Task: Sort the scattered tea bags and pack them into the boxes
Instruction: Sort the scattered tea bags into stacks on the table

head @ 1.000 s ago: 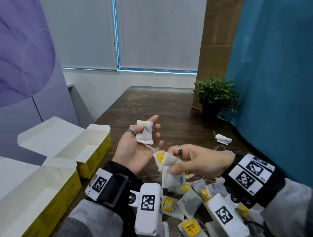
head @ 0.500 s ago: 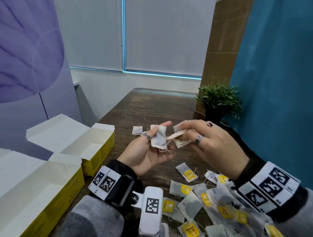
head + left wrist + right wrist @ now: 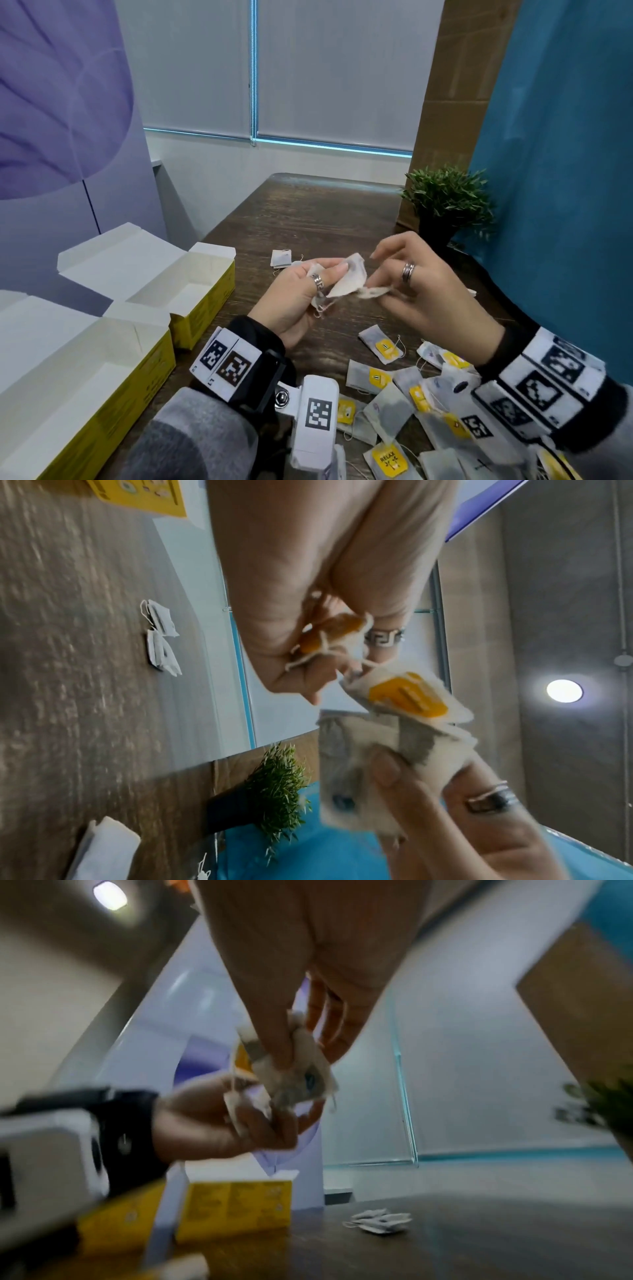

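Note:
Above the dark wooden table [image 3: 308, 212] my left hand [image 3: 325, 284] grips a few white tea bags [image 3: 347, 281], thumb pressed on top. My right hand [image 3: 376, 291] pinches the edge of another tea bag [image 3: 371, 293] right against them. In the left wrist view, yellow tags show on the tea bags in my left hand [image 3: 329, 637] and on one between the hands [image 3: 407, 696]. The right wrist view is blurred; its fingers [image 3: 274, 1042] squeeze a crumpled bag [image 3: 301, 1077]. Two open yellow boxes, near [image 3: 85, 370] and far [image 3: 191, 291], stand at the left, apparently empty inside.
A pile of yellow-tagged tea bags [image 3: 394, 394] lies on the table at the lower right. A loose plain bag [image 3: 281, 257] lies beyond my left hand. A potted plant [image 3: 445, 202] stands at the far right by a blue wall.
My right hand lifted a tea bag from the pile up to my left hand. Since half a second ago, my left thumb has closed over the bags and the hands have drawn together.

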Demonstrator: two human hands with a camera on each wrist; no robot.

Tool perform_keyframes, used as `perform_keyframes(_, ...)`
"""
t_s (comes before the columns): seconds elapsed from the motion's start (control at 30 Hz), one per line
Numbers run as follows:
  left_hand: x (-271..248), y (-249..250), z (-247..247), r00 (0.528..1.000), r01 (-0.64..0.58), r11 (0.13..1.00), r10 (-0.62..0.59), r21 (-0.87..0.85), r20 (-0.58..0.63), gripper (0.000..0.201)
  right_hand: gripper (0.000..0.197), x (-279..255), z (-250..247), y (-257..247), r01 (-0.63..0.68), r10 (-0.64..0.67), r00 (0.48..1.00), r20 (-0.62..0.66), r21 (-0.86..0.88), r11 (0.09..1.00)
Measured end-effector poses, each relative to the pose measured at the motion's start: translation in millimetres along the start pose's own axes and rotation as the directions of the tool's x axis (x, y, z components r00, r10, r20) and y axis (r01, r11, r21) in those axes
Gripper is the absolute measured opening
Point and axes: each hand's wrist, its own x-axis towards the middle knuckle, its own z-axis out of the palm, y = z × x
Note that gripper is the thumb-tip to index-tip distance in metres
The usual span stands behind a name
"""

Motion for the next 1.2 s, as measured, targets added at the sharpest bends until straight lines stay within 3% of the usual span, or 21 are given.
perform_keyframes(0.07,3,1,-2,0.992,-0.008,1.0,0.005,-0.024,-0.127,0.022,0.011,2,-6,0,-0.307,0.3,0.952,0.065,0.243,0.92)
perform_keyframes(0.17,3,3,-6,0.972,-0.039,0.999,0.033,-0.02,-0.232,0.006,0.013,3,-15,4,-0.602,0.572,0.774,0.27,0.593,0.535)
perform_keyframes(0.2,2,4,-7,0.972,-0.053,0.998,0.057,0.02,-0.228,0.009,0.014,2,-17,5,-0.626,0.614,0.728,0.306,0.661,0.413)
perform_keyframes(0.27,0,2,-6,0.978,-0.06,0.991,0.084,0.123,-0.193,0.014,0.014,2,-20,6,-0.628,0.65,0.68,0.34,0.728,0.275)
perform_keyframes(0.37,0,2,-1,0.982,-0.033,0.981,0.067,0.193,-0.175,0.02,0.014,5,-19,4,-0.597,0.652,0.669,0.357,0.781,0.185)
perform_keyframes(0.43,0,3,2,0.988,-0.016,0.979,0.047,0.205,-0.147,0.014,0.013,7,-15,3,-0.573,0.643,0.672,0.367,0.808,0.137)
perform_keyframes(0.47,0,3,4,0.993,-0.017,0.976,0.043,0.217,-0.114,0.01,0.015,8,-11,2,-0.566,0.637,0.673,0.375,0.816,0.118)
perform_keyframes(0.53,-4,3,5,0.999,-0.018,0.959,0.031,0.284,-0.042,0.023,0.018,9,-4,-1,-0.563,0.625,0.669,0.403,0.823,0.073)
perform_keyframes(0.63,-4,1,3,0.996,-0.03,0.93,0.059,0.365,-0.068,0.019,0.012,11,7,-4,-0.571,0.607,0.662,0.44,0.82,0.028)
perform_keyframes(0.7,-2,0,0,0.989,-0.021,0.939,0.07,0.343,-0.13,0.012,0.01,11,10,-3,-0.569,0.63,0.658,0.411,0.82,0.06)
perform_keyframes(0.8,1,1,-4,0.98,-0.009,0.97,0.057,0.243,-0.191,0.021,0.012,9,6,3,-0.532,0.675,0.664,0.32,0.837,0.126)
perform_keyframes(1.0,1,1,-8,0.975,0.067,0.978,-0.023,0.196,-0.221,0.03,0.011,3,-2,11,-0.456,0.727,0.647,0.229,0.88,0.129)
perform_keyframes(1.1,-1,1,-6,0.983,0.091,0.964,-0.047,0.249,-0.179,0.03,0.006,2,-4,9,-0.514,0.675,0.677,0.293,0.845,0.149)
perform_keyframes(1.2,-3,-2,3,0.993,0.108,0.953,-0.092,0.284,-0.069,0.036,0.01,1,4,4,-0.651,0.581,0.679,0.449,0.735,0.191)
